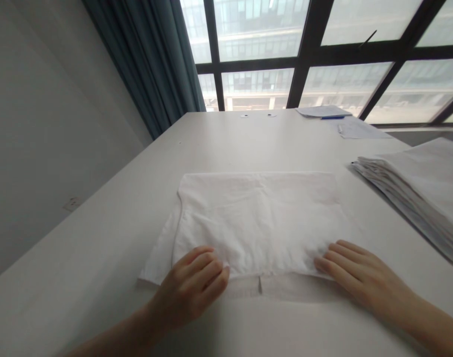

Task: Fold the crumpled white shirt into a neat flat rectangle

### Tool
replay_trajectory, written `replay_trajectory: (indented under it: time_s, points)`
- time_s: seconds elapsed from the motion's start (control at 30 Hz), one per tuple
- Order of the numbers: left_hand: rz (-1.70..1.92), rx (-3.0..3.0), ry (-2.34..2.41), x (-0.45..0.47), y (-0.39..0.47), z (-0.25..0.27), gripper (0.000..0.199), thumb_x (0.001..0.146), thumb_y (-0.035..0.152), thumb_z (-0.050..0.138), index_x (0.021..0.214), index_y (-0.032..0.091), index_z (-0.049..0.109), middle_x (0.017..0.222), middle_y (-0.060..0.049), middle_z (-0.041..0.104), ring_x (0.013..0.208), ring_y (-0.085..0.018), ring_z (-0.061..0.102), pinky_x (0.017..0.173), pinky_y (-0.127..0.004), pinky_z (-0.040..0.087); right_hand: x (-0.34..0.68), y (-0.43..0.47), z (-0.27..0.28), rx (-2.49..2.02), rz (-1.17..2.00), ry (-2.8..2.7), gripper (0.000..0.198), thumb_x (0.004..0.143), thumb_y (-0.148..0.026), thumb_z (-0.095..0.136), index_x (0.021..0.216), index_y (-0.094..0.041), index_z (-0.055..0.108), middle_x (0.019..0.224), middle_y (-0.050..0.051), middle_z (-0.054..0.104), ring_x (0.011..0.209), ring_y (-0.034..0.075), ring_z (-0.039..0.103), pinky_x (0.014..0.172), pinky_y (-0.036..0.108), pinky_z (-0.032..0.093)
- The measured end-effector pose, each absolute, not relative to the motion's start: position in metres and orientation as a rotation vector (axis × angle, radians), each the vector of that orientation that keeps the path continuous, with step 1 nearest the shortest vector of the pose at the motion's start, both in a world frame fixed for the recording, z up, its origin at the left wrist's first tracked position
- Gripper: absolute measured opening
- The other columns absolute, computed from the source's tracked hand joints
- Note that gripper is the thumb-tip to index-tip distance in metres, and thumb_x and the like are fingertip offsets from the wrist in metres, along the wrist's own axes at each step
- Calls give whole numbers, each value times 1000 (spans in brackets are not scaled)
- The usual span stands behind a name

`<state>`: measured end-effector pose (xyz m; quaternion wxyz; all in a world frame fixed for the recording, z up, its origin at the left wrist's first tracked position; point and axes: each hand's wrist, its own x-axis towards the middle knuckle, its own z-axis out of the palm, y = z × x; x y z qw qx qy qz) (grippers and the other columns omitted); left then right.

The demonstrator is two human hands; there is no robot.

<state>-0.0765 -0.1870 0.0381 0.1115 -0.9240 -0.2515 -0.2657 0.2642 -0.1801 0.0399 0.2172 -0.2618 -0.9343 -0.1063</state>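
Note:
A white garment (248, 218), folded into a broad rectangle, lies before me; its exact kind does not show. Its upper layer has creases, and an under layer sticks out at the left and along the near side, where a small slit shows. My left hand (196, 285) is closed on the near left part of the top layer, fingers curled over the edge. At the near right corner, my right hand (355, 270) has its bent fingers closed on the same layer. Both thumbs are mostly hidden.
The garment rests on a white table (226, 144). A stack of folded white cloths (423, 183) stands at the right edge. Papers (323, 111) and a blue pen (332, 117) lie at the far right. Beyond are windows (263, 29) and a dark blue curtain (152, 59).

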Motion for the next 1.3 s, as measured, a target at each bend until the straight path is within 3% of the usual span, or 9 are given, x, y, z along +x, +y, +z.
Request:
replay_trajectory:
  time_s: [0.17, 0.3, 0.4, 0.5, 0.63, 0.77, 0.87, 1.0, 1.3]
  points:
    - [-734, -2701, -698, -77, -185, 35, 20, 94, 6, 45, 83, 16, 59, 69, 1, 60, 64, -12, 54, 91, -35, 52, 264, -182, 43, -852, -150, -2648, 19, 88, -9, 43, 94, -21, 56, 79, 4, 64, 70, 20, 57, 69, 35, 43]
    - [-711, -2747, -739, -76, -183, 32, 18, 94, 9, 46, 85, 17, 59, 88, -3, 68, 81, -15, 63, 95, -35, 51, 262, -186, 43, -945, 39, -2701, 16, 83, -17, 53, 98, -20, 58, 90, 7, 64, 82, 23, 59, 76, 40, 46]
    - [-643, -2798, -708, -75, -184, 33, 22, 96, 11, 44, 107, 16, 62, 108, -7, 70, 102, -17, 63, 99, -35, 50, 259, -188, 40, -879, -112, -2654, 20, 91, -25, 57, 109, -18, 60, 99, 9, 68, 90, 23, 61, 81, 39, 48]
    - [-536, -2852, -634, -74, -184, 33, 31, 99, 15, 42, 124, 22, 59, 125, -8, 64, 118, -20, 58, 100, -36, 49, 254, -191, 34, -815, -305, -2641, 28, 98, -18, 44, 122, -17, 59, 108, 9, 70, 98, 22, 64, 86, 39, 48]
    - [-506, -2876, -623, -73, -185, 33, 28, 98, 19, 48, 121, 26, 62, 133, -9, 60, 123, -22, 55, 101, -39, 48, 245, -194, 31, -664, -449, -2670, 39, 96, -6, 37, 124, -21, 60, 116, 8, 69, 105, 22, 64, 86, 40, 50]
    - [-540, -2854, -635, -71, -186, 33, 23, 99, 17, 45, 109, 18, 66, 131, -10, 61, 123, -23, 56, 102, -40, 49, 240, -195, 33, -591, -384, -2689, 28, 97, -11, 42, 107, -22, 65, 124, 8, 67, 112, 24, 61, 90, 41, 50]
    - [-560, -2845, -652, -69, -186, 34, 24, 100, 16, 43, 103, 15, 67, 129, -8, 64, 121, -21, 58, 101, -38, 50, 235, -194, 34, -649, -316, -2685, 25, 98, -12, 39, 100, -18, 64, 118, 8, 69, 107, 23, 62, 88, 39, 51]
    - [-563, -2838, -655, -68, -185, 34, 25, 101, 17, 42, 105, 15, 67, 128, -6, 65, 119, -19, 59, 102, -35, 50, 219, -190, 35, -850, -356, -2684, 23, 97, -14, 40, 109, -11, 60, 96, 11, 70, 85, 24, 65, 72, 38, 51]
    - [-589, -2857, -600, -70, -184, 38, 26, 101, 15, 42, 105, 16, 68, 130, -2, 64, 120, -18, 59, 104, -33, 48, 196, -182, 36, -819, -425, -2764, 12, 88, -7, 49, 91, -16, 57, 72, 3, 60, 61, 19, 55, 59, 33, 38]
